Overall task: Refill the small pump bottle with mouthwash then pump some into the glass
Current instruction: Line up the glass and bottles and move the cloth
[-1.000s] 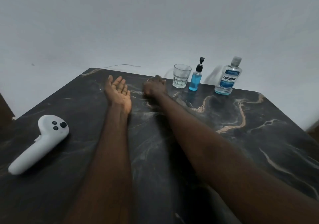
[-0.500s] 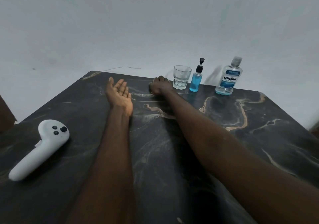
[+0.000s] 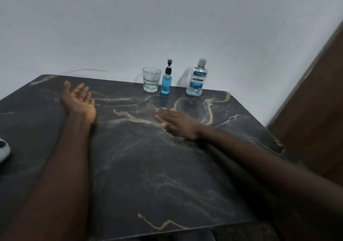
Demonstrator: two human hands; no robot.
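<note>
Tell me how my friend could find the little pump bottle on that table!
Look at the far edge of the dark marble-patterned table, by the pale wall, where three things stand in a row. The small clear pump bottle of blue liquid is the middle one, between the clear drinking glass and the bigger labelled mouthwash bottle. Only it has a thin black pump top.

Behind the dark marble table's (image 3: 141, 166) empty hands, left (image 3: 78, 99) palm-up and right (image 3: 176, 123) palm-down, stood a clear faceted glass (image 3: 151, 79), a small blue pump bottle (image 3: 166, 81) and a clear mouthwash bottle (image 3: 197, 79).
</note>
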